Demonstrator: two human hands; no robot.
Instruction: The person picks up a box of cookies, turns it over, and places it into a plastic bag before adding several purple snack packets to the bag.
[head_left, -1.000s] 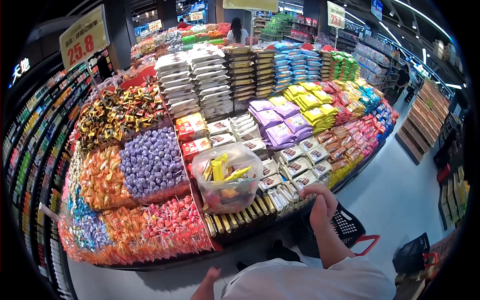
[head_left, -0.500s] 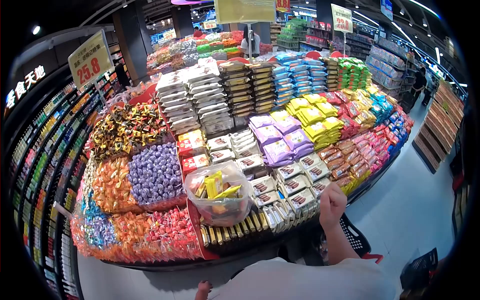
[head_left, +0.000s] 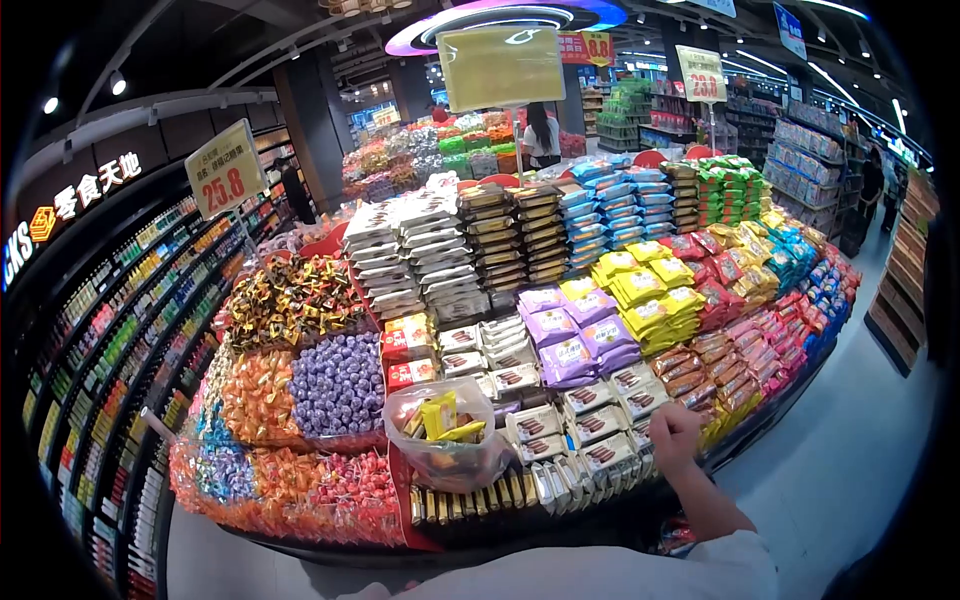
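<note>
Compared with one second earlier, we see the right hand (head_left: 676, 432) curled more tightly, beside the white packets (head_left: 596, 424) (contact and contents: we cannot tell). The left hand (head_left: 375, 592) has dropped to the view's lower edge, mostly cut off; its state we cannot tell. The clear tub (head_left: 450, 468) remains left of the packets, containing yellow packs (head_left: 439, 414).

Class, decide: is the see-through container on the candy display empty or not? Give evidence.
Not empty: yellow packets show inside the see-through container, rising at its mouth.

Display stand (head_left: 500, 537); sweets (head_left: 338, 385), packets (head_left: 567, 358)
</note>
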